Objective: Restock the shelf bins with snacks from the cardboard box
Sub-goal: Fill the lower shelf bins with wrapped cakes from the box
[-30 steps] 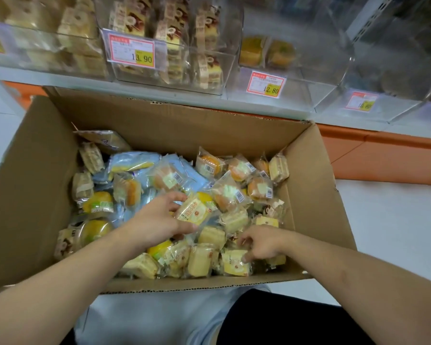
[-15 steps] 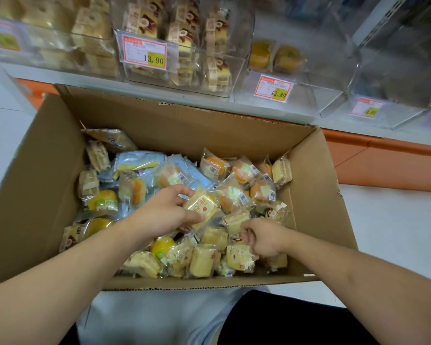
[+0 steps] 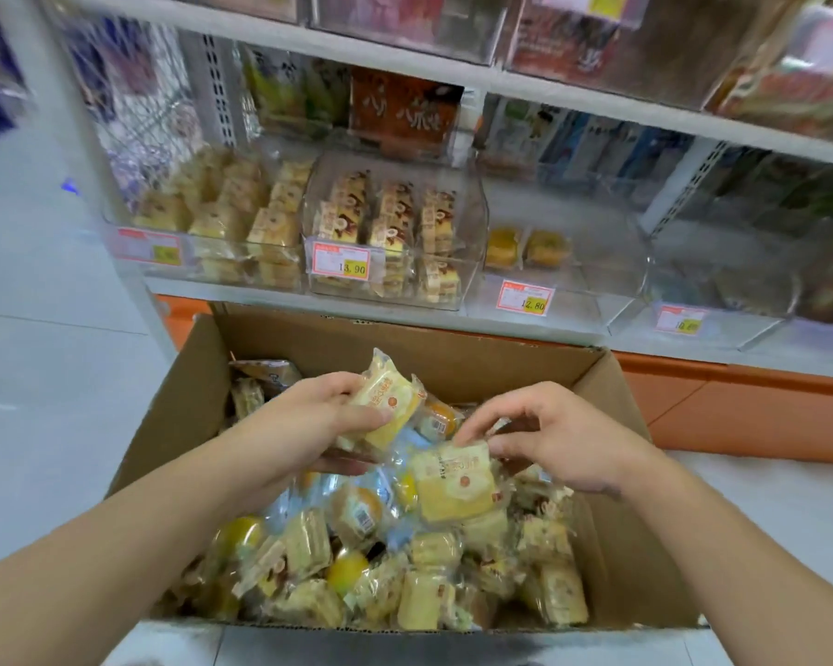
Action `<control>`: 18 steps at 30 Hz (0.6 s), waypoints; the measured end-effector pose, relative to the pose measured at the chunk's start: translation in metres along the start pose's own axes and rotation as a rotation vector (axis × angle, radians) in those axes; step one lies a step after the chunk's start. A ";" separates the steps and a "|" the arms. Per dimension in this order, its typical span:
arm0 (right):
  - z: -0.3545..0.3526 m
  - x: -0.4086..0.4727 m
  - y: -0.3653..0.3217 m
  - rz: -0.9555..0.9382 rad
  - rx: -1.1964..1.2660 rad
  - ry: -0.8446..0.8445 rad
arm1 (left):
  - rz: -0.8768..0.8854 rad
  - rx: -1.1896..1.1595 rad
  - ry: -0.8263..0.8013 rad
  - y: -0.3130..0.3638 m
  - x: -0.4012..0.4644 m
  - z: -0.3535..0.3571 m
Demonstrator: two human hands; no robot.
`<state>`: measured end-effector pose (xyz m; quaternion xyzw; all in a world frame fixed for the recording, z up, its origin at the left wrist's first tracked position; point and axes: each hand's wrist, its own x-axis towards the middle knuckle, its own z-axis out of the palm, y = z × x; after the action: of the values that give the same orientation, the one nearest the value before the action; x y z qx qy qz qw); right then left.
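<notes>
Both hands have risen out of the cardboard box point(image 3: 309, 348) since the earlier frame, each now carrying a yellow cake. Left hand point(image 3: 304, 420) grips a wrapped cake point(image 3: 385, 401) above the box's middle; right hand point(image 3: 559, 439) pinches another cake point(image 3: 453, 483) by its top edge, likely gathering several per trip. Beyond the box's far edge, the nearly empty bin point(image 3: 563, 281) holds two cakes.

The bottom shelf point(image 3: 405, 307) carries a row of clear bins side by side. The left bin point(image 3: 198, 262) holds pale yellow wrapped cakes. The next bin point(image 3: 472, 262) holds stacked wrapped cakes with brown tops behind a 13.90 tag point(image 3: 341, 261). The third bin point(image 3: 597, 281) has two yellow cakes point(image 3: 527, 247) at its back and a 12.80 tag point(image 3: 524, 297). The box point(image 3: 453, 353) stands on the floor point(image 3: 44, 377) against the shelf.
</notes>
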<state>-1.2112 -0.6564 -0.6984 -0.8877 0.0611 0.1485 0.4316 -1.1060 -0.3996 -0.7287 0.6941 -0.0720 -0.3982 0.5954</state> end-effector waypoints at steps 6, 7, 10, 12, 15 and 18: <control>0.017 0.008 -0.031 -0.018 0.117 0.145 | -0.018 -0.053 -0.113 0.017 -0.026 -0.011; 0.020 0.012 -0.034 -0.005 0.125 0.172 | -0.021 -0.044 -0.124 0.017 -0.028 -0.012; 0.027 0.021 -0.042 0.053 0.228 0.218 | -0.021 -0.024 -0.094 0.014 -0.028 -0.013; 0.031 0.029 -0.046 0.046 0.265 0.256 | -0.029 -0.058 -0.080 0.010 -0.025 -0.013; 0.035 0.043 -0.050 0.037 0.305 0.372 | -0.021 -0.131 -0.050 0.007 -0.021 -0.016; 0.032 0.052 -0.057 -0.031 0.342 0.374 | 0.012 -0.200 0.031 0.011 -0.016 -0.028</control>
<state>-1.1554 -0.5947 -0.6911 -0.8148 0.1503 -0.0373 0.5587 -1.0953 -0.3722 -0.7117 0.6369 -0.0268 -0.3890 0.6651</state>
